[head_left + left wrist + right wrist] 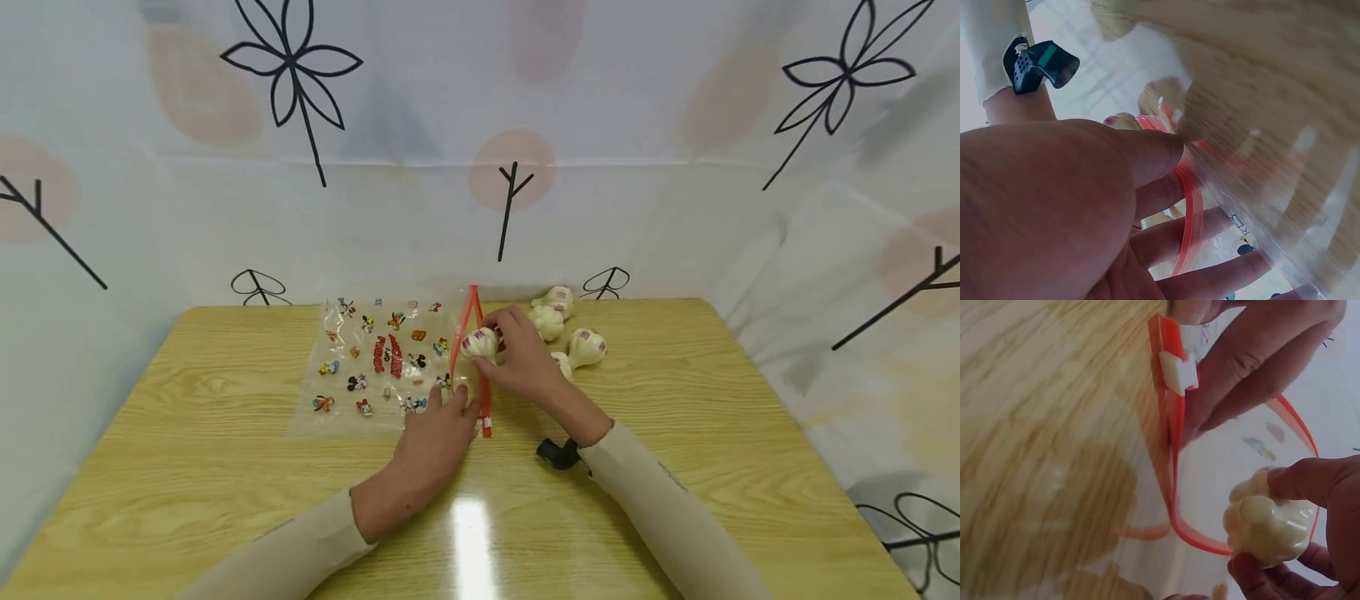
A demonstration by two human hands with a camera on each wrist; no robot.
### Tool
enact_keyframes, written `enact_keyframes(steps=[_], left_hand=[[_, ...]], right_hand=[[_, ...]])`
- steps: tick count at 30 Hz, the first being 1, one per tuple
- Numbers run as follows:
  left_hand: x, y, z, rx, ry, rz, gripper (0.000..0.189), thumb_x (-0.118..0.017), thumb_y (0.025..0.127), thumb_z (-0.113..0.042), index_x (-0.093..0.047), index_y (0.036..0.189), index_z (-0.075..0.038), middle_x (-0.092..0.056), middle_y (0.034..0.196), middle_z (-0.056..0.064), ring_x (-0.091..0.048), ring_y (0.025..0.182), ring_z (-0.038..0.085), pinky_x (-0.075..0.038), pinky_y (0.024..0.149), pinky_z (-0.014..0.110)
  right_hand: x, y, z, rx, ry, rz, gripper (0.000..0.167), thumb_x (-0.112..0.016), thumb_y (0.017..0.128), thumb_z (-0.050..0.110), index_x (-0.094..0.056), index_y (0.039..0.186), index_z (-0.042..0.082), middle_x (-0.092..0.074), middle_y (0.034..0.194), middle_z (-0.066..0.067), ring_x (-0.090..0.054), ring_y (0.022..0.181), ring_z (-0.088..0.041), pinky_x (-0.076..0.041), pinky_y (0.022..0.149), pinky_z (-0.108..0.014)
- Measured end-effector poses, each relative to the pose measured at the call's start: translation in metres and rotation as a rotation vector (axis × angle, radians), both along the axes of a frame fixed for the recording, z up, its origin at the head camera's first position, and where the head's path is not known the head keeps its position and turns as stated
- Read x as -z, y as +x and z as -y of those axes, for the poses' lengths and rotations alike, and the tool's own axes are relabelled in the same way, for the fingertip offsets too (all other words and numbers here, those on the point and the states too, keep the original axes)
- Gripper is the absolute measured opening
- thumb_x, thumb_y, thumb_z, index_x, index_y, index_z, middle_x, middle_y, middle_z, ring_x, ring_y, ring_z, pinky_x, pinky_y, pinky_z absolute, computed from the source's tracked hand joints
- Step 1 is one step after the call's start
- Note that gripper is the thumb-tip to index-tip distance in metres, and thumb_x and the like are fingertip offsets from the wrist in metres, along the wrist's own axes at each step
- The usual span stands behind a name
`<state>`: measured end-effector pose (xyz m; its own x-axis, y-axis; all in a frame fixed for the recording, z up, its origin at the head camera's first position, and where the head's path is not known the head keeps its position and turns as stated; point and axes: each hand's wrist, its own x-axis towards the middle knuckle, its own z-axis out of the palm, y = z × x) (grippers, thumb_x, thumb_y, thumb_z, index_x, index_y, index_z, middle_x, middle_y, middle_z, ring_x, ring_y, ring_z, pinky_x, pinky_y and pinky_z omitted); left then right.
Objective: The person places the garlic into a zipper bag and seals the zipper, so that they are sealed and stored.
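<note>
A clear zip bag (360,342) printed with cartoon figures lies flat, its red-edged mouth (1175,456) parted toward the right. My left hand (438,446) holds the near part of that mouth: the red strip (1192,212) runs between the thumb and the long, fairly straight fingers. A white slider (1175,372) sits on the strip beside these fingers. At the opening, my right hand (525,358) grips a glossy white garlic bulb (1266,519) between thumb and fingertips. The bulb's purple-marked side (478,342) shows in the head view.
Several more garlic bulbs (587,347) lie right of the bag, partly behind the right hand. A black wrist device (558,454) is by the right cuff. The wooden table (225,492) ends at a patterned white cloth (420,225) at the back.
</note>
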<state>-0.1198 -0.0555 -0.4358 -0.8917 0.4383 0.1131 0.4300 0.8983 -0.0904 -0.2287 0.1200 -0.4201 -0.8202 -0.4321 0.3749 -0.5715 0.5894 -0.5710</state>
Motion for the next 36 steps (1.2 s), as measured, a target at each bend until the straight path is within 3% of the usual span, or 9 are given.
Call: enact_keyframes(steps=[4, 11, 25, 32, 36], left_hand=[[0.000, 0.000, 0.000, 0.000, -0.010, -0.016, 0.040, -0.065, 0.106, -0.020, -0.065, 0.146, -0.016, -0.062, 0.140, 0.011, -0.061, 0.128, 0.043, -0.065, 0.067, 0.058], [-0.001, 0.001, 0.002, -0.020, -0.021, 0.026, 0.040, -0.063, 0.108, -0.017, -0.064, 0.148, -0.016, -0.060, 0.145, 0.009, -0.058, 0.133, 0.045, -0.064, 0.074, 0.062], [-0.002, 0.000, 0.000, 0.008, -0.033, -0.012, 0.038, -0.061, 0.108, -0.015, -0.065, 0.146, -0.015, -0.059, 0.144, 0.010, -0.060, 0.130, 0.044, -0.065, 0.070, 0.059], [-0.002, 0.003, 0.001, 0.001, -0.031, -0.009, 0.035, -0.056, 0.110, -0.015, -0.066, 0.144, -0.013, -0.061, 0.144, 0.008, -0.060, 0.131, 0.043, -0.065, 0.071, 0.060], [-0.001, 0.002, 0.000, 0.005, -0.019, -0.020, 0.034, -0.056, 0.110, -0.014, -0.067, 0.142, -0.013, -0.061, 0.142, 0.008, -0.060, 0.130, 0.042, -0.064, 0.070, 0.060]], right_hand=[[0.005, -0.003, 0.006, 0.015, 0.014, 0.035, 0.053, -0.085, 0.090, 0.017, -0.059, 0.133, -0.002, -0.057, 0.126, -0.016, -0.062, 0.101, -0.027, -0.059, 0.088, -0.040], [0.011, -0.004, 0.017, -0.007, 0.024, 0.061, 0.051, -0.084, 0.092, 0.019, -0.060, 0.132, -0.002, -0.058, 0.123, -0.017, -0.064, 0.100, -0.027, -0.060, 0.085, -0.039], [0.015, -0.011, 0.024, 0.012, 0.042, 0.076, 0.051, -0.084, 0.091, 0.014, -0.060, 0.133, -0.002, -0.059, 0.115, -0.014, -0.058, 0.092, -0.023, -0.054, 0.077, -0.035], [0.016, -0.012, 0.035, 0.028, 0.027, 0.126, 0.045, -0.080, 0.092, 0.011, -0.062, 0.130, -0.002, -0.063, 0.119, -0.017, -0.066, 0.101, -0.027, -0.060, 0.088, -0.039], [0.020, -0.013, 0.035, 0.058, 0.008, 0.123, 0.038, -0.081, 0.091, 0.011, -0.064, 0.124, -0.001, -0.065, 0.115, -0.015, -0.067, 0.097, -0.025, -0.061, 0.086, -0.038]])
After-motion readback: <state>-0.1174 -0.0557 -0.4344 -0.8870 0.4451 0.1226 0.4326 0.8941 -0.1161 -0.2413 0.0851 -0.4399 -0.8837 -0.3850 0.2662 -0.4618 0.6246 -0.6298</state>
